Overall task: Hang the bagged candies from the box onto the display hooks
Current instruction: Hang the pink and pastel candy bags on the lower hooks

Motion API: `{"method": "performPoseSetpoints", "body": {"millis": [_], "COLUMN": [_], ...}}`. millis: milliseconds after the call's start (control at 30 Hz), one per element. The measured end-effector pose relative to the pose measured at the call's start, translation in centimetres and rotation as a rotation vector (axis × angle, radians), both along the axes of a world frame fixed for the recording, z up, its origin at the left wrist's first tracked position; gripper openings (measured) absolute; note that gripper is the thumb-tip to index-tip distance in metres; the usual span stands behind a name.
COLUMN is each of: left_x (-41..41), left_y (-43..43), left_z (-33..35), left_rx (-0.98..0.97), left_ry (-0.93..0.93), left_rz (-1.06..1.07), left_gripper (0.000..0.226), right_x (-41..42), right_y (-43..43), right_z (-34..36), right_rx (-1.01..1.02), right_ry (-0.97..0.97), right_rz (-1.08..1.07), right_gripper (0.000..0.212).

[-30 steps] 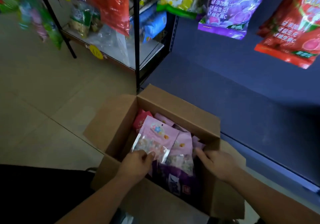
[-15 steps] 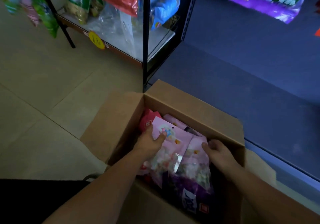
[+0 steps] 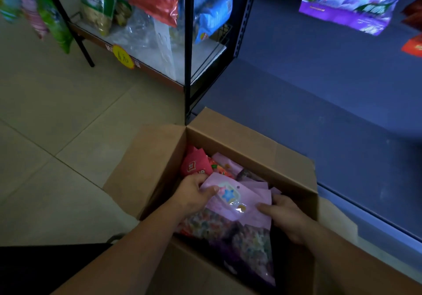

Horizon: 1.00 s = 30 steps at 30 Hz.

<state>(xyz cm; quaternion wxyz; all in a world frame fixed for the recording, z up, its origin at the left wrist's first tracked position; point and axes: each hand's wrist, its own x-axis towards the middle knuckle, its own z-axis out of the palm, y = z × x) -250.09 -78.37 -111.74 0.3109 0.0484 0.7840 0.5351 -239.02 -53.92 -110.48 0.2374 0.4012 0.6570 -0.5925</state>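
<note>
Here, the pink candy bag (image 3: 237, 205) is held low inside the box (image 3: 251, 140), pinched at its left edge by the left grip (image 3: 194, 195) and at its right by the right grip (image 3: 287, 214). Its long axis is pointed away, hang hole (image 3: 238, 187) farthest.

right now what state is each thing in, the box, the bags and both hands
cardboard box, open, holding bags
pink bag, atop the pile inside the box
left hand, grips the pink bag's left edge
right hand, pinches its right edge
red bag, lying in the box's far corner
purple bag, hanging on the display
</note>
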Motion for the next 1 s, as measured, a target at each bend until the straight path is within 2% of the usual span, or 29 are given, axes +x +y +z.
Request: {"method": "performPoseSetpoints", "body": {"millis": [67,267,400,567,633,733,800,1000], "left_x": [-0.1,-1.9,-2.3,-1.5,-0.9,0.0,0.4,1.3], "left_y": [0.0,0.1,-0.2,-0.5,0.1,2.2,3.7,8.8], "left_z": [2.3,12.3,19.1,24.2,24.9,25.6,26.6,30.9], "left_rx": [-0.015,-0.054,-0.038,-0.058,0.010,0.136,0.149,0.142], "left_ry": [0.015,0.175,0.237,0.360,0.365,0.426,0.487,0.575], "left_rz": [-0.073,-0.198,-0.230,-0.270,-0.274,-0.244,-0.218,-0.211], "left_gripper": [0.018,0.020,0.010,0.006,0.013,0.039,0.051,0.044], "right_x": [-0.1,-1.6,-1.6,-0.7,-0.4,-0.3,-0.1,1.5], "right_y": [0.3,1.5,2.6,4.5,5.1,5.9,6.7,11.0], "right_z": [1.7,9.6,17.3,24.5,26.4,28.4,29.7,34.1], "right_rx": [-0.047,0.105,0.247,0.446,0.461,0.442,0.481,0.626], "right_ry": [0.014,0.137,0.236,0.339,0.378,0.440,0.468,0.538], "right_rz": [0.031,0.126,0.199,0.176,0.167,0.132,0.134,0.076], "right_gripper": [0.027,0.033,0.008,0.011,0.004,0.012,0.014,0.016]}}
